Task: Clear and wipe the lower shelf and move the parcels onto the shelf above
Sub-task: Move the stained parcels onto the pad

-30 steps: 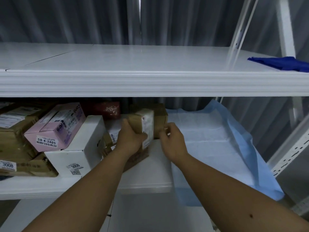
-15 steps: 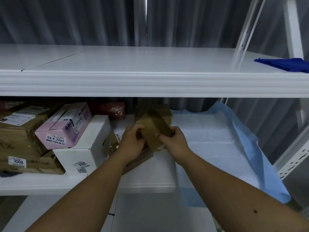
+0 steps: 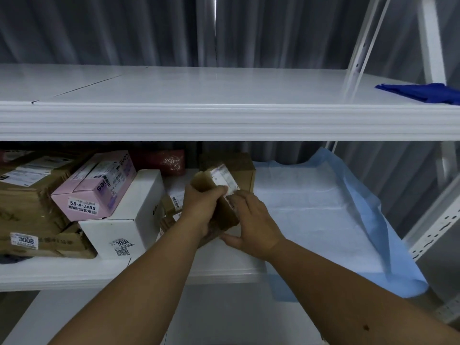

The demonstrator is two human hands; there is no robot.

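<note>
At the lower shelf (image 3: 74, 272), both hands grip a small brown parcel (image 3: 224, 195), left hand (image 3: 202, 207) and right hand (image 3: 251, 222) wrapped around it, probably ready to lift onto the upper shelf (image 3: 199, 90).

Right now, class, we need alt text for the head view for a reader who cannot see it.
Two bare hands, left hand and right hand, grip a small brown cardboard parcel over the lower shelf, beside stacked parcels and a pale blue sheet. The upper shelf holds only a dark blue cloth.
</note>
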